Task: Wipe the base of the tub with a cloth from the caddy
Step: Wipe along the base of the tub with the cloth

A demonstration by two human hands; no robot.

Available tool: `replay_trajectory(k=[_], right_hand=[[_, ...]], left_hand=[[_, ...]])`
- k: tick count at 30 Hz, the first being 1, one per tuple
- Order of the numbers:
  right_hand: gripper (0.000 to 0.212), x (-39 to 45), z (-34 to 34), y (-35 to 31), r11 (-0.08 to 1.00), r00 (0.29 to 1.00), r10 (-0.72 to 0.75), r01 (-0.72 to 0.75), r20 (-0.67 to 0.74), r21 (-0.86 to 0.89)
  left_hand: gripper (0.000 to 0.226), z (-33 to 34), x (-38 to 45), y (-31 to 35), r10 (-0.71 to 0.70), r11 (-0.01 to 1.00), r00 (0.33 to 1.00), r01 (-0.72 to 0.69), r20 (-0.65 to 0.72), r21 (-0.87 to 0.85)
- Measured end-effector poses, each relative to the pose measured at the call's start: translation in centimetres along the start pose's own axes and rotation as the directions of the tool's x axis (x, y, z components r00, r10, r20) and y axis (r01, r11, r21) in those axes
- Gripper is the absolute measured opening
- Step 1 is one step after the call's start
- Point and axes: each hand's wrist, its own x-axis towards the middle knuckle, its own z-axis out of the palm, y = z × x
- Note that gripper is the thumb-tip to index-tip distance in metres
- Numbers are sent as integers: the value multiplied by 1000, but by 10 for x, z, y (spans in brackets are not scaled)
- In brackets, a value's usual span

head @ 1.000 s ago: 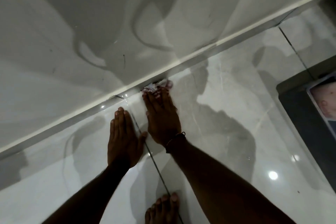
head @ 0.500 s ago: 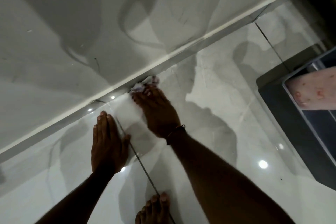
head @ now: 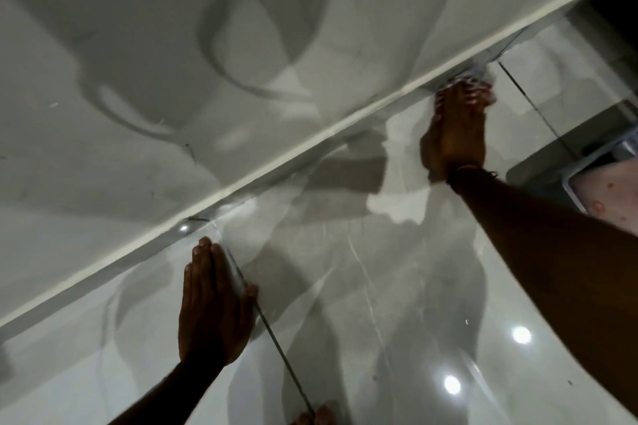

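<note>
- The right hand (head: 455,134) is now far out to the right along the foot of the tub (head: 241,55); one second ago it was working just beside the left hand, so the wiping stroke has travelled along the white strip (head: 276,166) where the tub side meets the floor (head: 397,286).
- The cloth (head: 473,81) is under the fingertips of this hand, pressed into the corner between strip and floor. The fingers lie almost flat and close together on top of it; only a small crumpled edge of the cloth shows past them, a little blurred.
- The left hand (head: 212,307) is flat on the floor tile, palm down, fingers straight and together, holding nothing. It seems to carry the person's weight, and it has not moved from the dark grout line (head: 276,338).
- I judge the wiping to be well in progress: the stretch between the two hands looks covered, and the part left of the left hand is perhaps not done yet.
- To the right, near the wiping hand, stands a dark object with a pale pinkish panel (head: 611,190); I cannot tell what it is. It may stop the stroke soon.
- The person's toes (head: 316,417) show at the bottom edge.
- The caddy is not in view.
</note>
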Motion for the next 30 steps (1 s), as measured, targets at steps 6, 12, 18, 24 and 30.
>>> replay_trajectory(k=[6,12,18,24,30], right_hand=[[66,52,-14,41,991,993,108,-111,-40,-75],[65,-5,0,7,995,997,-78,79,14,-69],[55,-106,34,-88,944,960,-257,274,-112,186],[59,-196,48,-187,845,894,-447,415,20,337],[54,-221,55,-211,708,726,-685,643,62,293]], left_hand=[[92,2,2,3,-44,999,999,44,0,11],[92,-4,-1,8,-40,999,999,40,29,-11],[92,-10,-1,9,-23,1000,998,23,56,6],[97,-13,-4,8,9,999,1000,-8,26,-48],[103,-20,-7,4,75,997,997,-74,20,-17]])
